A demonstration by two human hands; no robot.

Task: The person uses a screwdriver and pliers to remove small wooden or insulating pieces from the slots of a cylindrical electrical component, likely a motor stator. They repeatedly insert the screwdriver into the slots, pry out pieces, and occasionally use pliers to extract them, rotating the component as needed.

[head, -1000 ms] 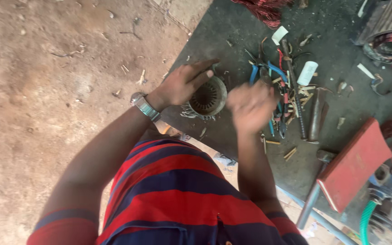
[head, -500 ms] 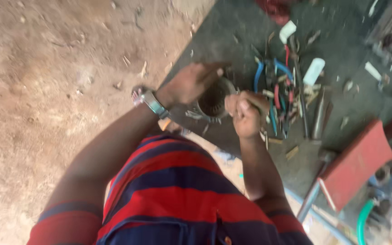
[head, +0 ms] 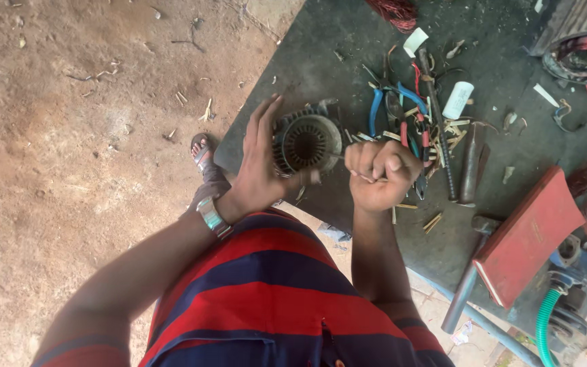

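Observation:
My left hand (head: 258,163) grips the side of a round slotted motor stator (head: 305,141) that rests on the dark workbench (head: 348,75). My right hand (head: 379,174) is a closed fist just right of the stator, clenched on a thin tool whose tip (head: 338,155) reaches toward the stator's bore. A metal watch (head: 210,215) is on my left wrist. My red and navy striped shirt (head: 266,299) fills the bottom of the view.
Blue-handled pliers (head: 377,107), red-handled tools, a hammer (head: 471,163) and wood slivers lie right of my fist. A white cylinder (head: 458,100), a red metal box (head: 530,234), a green hose (head: 543,319) and a copper wire coil (head: 392,10) sit further off. Dirt floor lies left.
The view has shifted and the stator now shows clearly. My right fist has dropped slightly and steadied beside the stator, and my left hand has spread along its side.

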